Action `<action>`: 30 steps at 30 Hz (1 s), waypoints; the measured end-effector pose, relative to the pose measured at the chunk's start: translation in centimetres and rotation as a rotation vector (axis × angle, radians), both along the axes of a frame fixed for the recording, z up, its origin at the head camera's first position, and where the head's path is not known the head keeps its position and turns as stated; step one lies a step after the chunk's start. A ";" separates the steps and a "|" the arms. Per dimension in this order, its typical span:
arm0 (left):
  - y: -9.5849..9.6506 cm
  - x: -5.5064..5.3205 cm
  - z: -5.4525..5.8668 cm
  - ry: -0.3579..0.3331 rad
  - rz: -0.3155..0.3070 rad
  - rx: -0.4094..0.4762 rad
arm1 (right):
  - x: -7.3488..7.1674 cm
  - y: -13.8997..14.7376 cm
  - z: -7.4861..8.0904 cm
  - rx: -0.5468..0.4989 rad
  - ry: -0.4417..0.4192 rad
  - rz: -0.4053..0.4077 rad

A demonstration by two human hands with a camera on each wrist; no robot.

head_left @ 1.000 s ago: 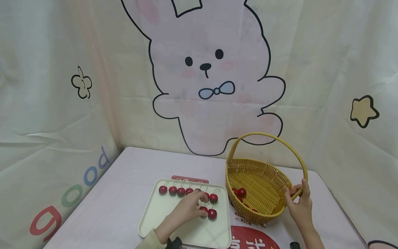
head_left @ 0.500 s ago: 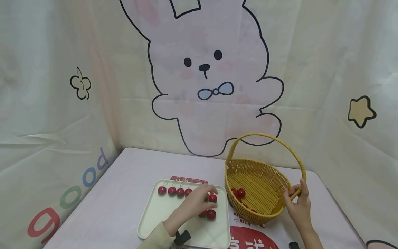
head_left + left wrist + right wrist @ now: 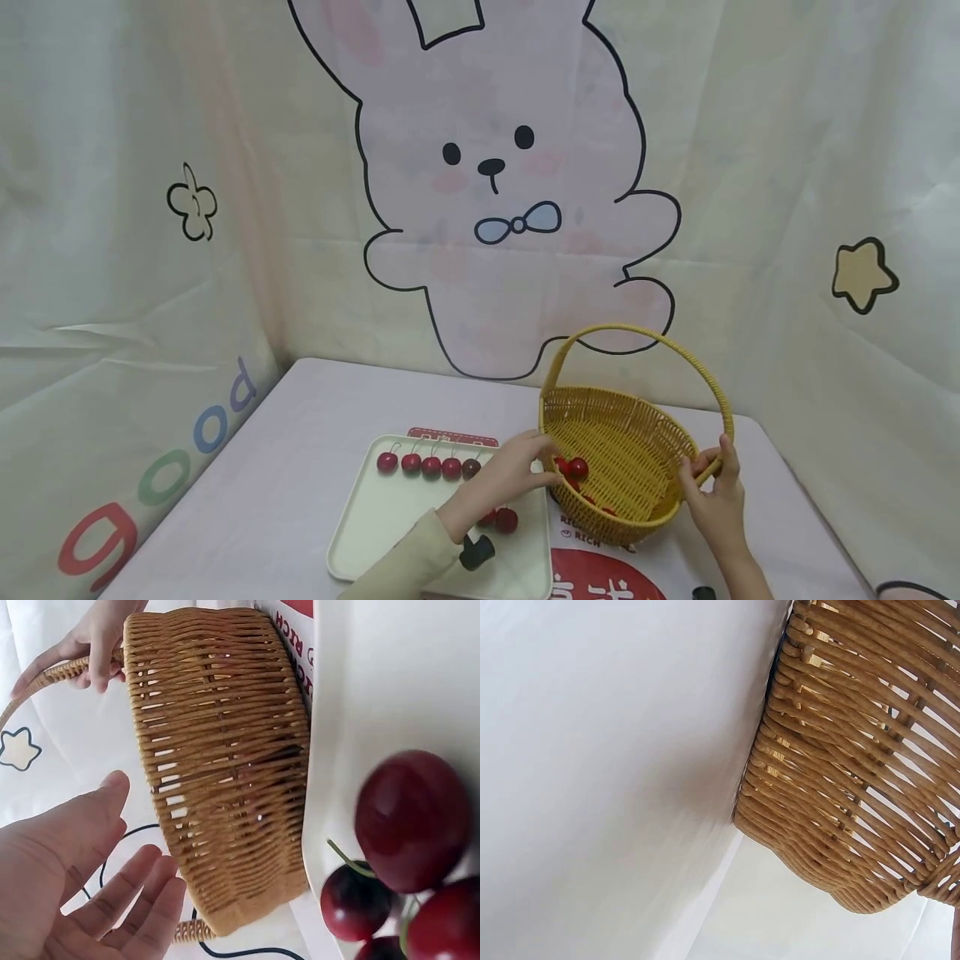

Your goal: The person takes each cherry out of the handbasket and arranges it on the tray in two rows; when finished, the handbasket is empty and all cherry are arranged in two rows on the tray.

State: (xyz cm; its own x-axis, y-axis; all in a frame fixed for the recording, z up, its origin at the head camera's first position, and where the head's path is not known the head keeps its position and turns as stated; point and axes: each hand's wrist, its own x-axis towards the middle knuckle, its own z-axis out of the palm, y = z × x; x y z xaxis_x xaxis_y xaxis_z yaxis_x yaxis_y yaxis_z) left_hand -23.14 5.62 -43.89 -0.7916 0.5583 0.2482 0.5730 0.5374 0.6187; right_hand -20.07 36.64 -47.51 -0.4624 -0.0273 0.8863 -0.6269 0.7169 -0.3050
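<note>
The left hand, in a beige sleeve, is at the nine o'clock rim of a round yellow-brown woven basket with a tall arched handle. In the left wrist view its fingers are loosely bent and spread, the thumb standing well apart from them, and nothing shows in its grasp. Whether the fingertips touch the rim cannot be told.

The right hand grips the basket just past three o'clock, thumb on the near side and fingers curled round the foot of the handle.

Inside the basket, shiny red cherries lie against the wall between nine and six o'clock.

At the basket's eight o'clock, a cream rectangular tray with rounded corners rests on the white-covered desk. Dark red stemmed cherries line its far edge from ten to one o'clock; two more cherries sit side by side toward three o'clock, partly behind the left wrist.
</note>
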 end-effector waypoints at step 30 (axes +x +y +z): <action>6.8 -4.7 -0.3 -0.077 -0.016 -0.191 | -0.1 0.0 0.0 0.002 0.004 0.010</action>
